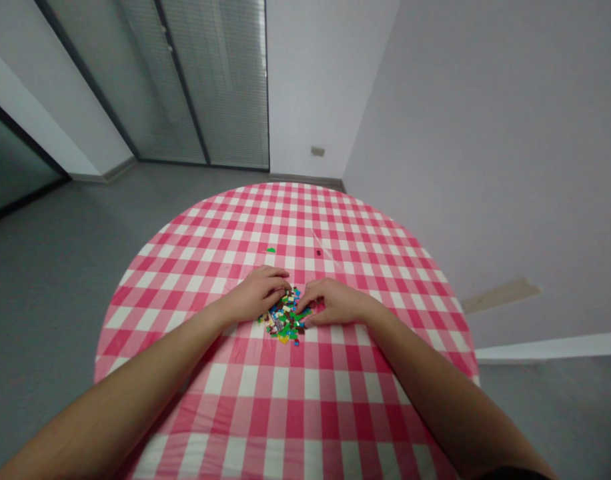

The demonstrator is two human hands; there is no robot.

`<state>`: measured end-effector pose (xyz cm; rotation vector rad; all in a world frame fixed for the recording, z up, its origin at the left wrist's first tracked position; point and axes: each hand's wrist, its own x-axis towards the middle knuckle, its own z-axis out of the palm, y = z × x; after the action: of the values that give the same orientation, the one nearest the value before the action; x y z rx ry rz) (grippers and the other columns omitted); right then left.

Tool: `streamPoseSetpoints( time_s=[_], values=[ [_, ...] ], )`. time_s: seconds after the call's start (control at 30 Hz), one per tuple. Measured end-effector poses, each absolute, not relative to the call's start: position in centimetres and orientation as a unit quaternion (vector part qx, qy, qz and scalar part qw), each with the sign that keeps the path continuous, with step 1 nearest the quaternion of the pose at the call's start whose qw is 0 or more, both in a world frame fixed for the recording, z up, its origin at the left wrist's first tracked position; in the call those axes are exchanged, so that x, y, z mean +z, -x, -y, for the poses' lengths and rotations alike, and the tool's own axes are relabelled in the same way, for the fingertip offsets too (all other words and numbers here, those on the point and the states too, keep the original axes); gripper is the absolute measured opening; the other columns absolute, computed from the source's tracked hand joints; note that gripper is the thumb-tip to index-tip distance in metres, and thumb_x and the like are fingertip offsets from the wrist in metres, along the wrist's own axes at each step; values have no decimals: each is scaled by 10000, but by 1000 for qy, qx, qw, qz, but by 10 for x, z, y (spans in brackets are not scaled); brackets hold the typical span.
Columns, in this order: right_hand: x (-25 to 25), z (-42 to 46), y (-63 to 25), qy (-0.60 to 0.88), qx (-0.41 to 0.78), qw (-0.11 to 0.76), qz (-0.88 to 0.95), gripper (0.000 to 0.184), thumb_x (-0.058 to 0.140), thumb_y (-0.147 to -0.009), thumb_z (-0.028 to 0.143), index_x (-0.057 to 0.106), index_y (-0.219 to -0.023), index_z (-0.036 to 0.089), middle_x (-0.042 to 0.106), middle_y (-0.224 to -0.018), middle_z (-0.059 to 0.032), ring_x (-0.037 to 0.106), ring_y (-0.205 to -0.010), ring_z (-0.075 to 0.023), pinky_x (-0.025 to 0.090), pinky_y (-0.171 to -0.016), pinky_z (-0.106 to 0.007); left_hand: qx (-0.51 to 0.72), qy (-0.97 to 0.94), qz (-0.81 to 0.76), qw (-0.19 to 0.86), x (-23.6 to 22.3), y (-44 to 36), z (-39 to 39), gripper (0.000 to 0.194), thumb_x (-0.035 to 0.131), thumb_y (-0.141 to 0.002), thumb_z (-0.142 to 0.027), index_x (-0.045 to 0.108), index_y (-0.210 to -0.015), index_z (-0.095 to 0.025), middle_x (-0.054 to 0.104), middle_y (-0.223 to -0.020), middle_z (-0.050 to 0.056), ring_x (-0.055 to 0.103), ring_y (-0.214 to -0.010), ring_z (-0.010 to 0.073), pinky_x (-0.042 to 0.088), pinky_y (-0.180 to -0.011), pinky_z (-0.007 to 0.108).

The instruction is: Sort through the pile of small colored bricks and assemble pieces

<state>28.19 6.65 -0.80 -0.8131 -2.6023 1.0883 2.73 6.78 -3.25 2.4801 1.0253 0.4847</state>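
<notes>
"What are the hands doing?"

"The left hand (258, 295) is curving over the pile of bricks (285, 319), and the right hand (335, 302) is lying half-curled against its other side. I can't tell if either is gripping anything."

"Any writing?"

"The bricks are too small to read. A green bit (270, 250) and a dark bit (318, 253) are lying beyond them on the checked tablecloth (305, 220), and blinds (225, 80) are hanging upper left."

Round pink gingham table (245, 227), a heap of small toy bricks (284, 320), two stray pieces (270, 250) beyond
</notes>
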Motion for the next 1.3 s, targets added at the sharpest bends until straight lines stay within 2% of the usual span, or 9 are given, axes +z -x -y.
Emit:
streamPoseSetpoints(
  time_s=[0.2,0.37,0.43,0.6,0.8,0.97,1.1,1.3],
  values=[
    [-12,-67,-280,270,348,100,892,172,791,-801,209,823,-965,249,717,-856,-11,614,-737,-134,443,-685,-241,167,-890,-369,207,-33,-27,-68,276,481,-995,-253,730,-1109,-220,633,-1353,98,550,-1276,275,422,-1116,492],
    [-14,-69,-281,296,417,146,847,140,761,-815,232,802,-945,202,713,-881,-32,634,-763,-146,477,-682,-242,200,-881,-370,218,-29,-29,-66,296,474,-1019,-302,717,-1168,-221,645,-1311,101,560,-1243,258,438,-1095,467],
    [-19,-71,-280,338,425,192,817,141,760,-816,269,793,-929,192,718,-863,-36,638,-750,-150,484,-672,-245,224,-881,-354,221,-26,-30,-64,283,492,-1020,-329,722,-1144,-223,668,-1242,94,579,-1187,240,458,-1064,432],
    [-36,-75,-273,415,358,280,788,144,742,-826,272,798,-921,177,722,-761,-37,610,-675,-146,456,-638,-245,255,-889,-315,213,-23,-34,-61,202,566,-1005,-336,731,-1074,-242,722,-1032,46,620,-1010,200,477,-950,377],
    [-42,-74,-268,391,340,301,801,175,764,-835,332,809,-915,184,712,-716,-37,579,-626,-135,410,-585,-232,312,-874,-320,190,-29,-35,-62,158,604,-989,-308,736,-980,-222,750,-1014,43,648,-997,197,475,-926,370],
    [-40,-73,-266,376,340,302,808,173,748,-858,330,804,-927,181,713,-729,-37,580,-627,-134,426,-604,-237,308,-871,-330,194,-28,-35,-61,152,591,-983,-281,724,-940,-222,760,-926,22,658,-912,184,489,-889,367],
    [-37,-73,-264,380,293,326,815,202,727,-875,326,792,-993,176,726,-826,-65,616,-713,-160,471,-673,-266,327,-850,-380,159,-26,-30,-66,138,612,-951,-273,734,-910,-223,762,-906,24,660,-910,195,499,-892,376],
    [-36,-74,-265,393,269,340,811,195,661,-891,227,774,-1036,163,726,-894,-78,638,-779,-171,498,-732,-290,353,-740,-565,92,-35,-9,-88,181,628,-906,-331,762,-894,-210,773,-909,49,673,-888,237,502,-828,375]
  ],
)
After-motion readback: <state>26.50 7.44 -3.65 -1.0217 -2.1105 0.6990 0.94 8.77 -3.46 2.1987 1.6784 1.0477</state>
